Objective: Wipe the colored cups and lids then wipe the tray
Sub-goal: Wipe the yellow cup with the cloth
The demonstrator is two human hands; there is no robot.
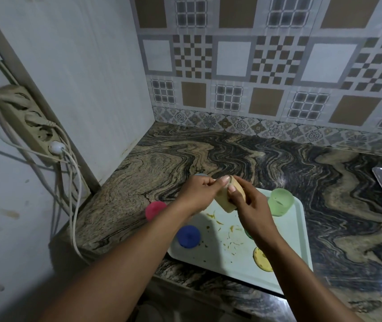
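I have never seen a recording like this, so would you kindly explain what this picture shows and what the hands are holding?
There is no machine here. A person wears one camera on the head, looking forward and down, so both arms are their own. The left hand and right hand together hold a tilted yellow cup above a pale tray smeared with yellowish residue. A green cup and a yellow lid sit on the tray, a blue piece at its left edge, and a red piece on the marbled counter beside it. Whether the hands also hold a cloth, I cannot tell.
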